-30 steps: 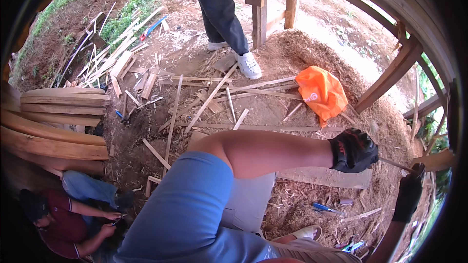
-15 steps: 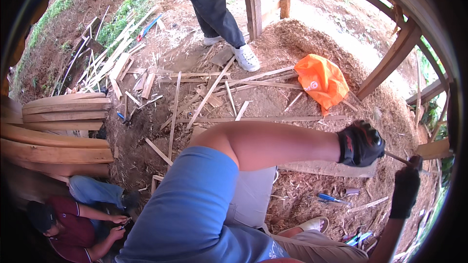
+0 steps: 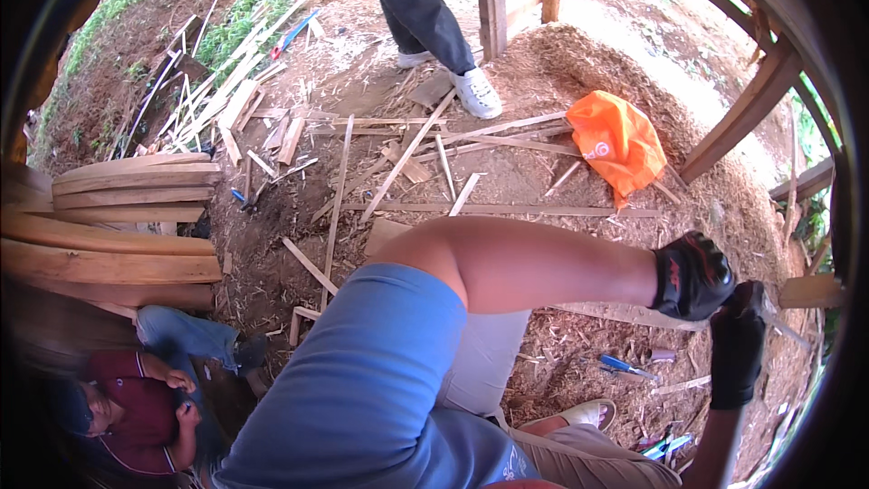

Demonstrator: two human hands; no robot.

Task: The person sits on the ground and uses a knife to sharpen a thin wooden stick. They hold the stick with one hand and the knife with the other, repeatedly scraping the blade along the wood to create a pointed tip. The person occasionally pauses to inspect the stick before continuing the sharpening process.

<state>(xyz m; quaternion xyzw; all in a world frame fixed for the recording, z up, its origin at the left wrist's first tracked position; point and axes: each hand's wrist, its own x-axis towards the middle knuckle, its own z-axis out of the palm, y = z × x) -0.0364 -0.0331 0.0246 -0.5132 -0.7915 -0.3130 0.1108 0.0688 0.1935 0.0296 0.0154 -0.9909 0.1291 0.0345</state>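
Earthen ground (image 3: 262,263), littered with wood shavings (image 3: 579,59). Directly on it: scattered wooden strips (image 3: 339,208), orange bag (image 3: 617,140), blue-handled tool (image 3: 617,362).

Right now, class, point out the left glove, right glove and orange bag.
Left glove (image 3: 693,278): head view, on its black back.
Right glove (image 3: 735,353): head view, on its middle.
Orange bag (image 3: 619,140): head view, on its crumpled middle.

Daylight glares off the pale bare earth (image 3: 625,0) beyond the black-gloved hands (image 3: 695,277); dim shade lies far to their left; fisheye distortion bends the blackened rim.
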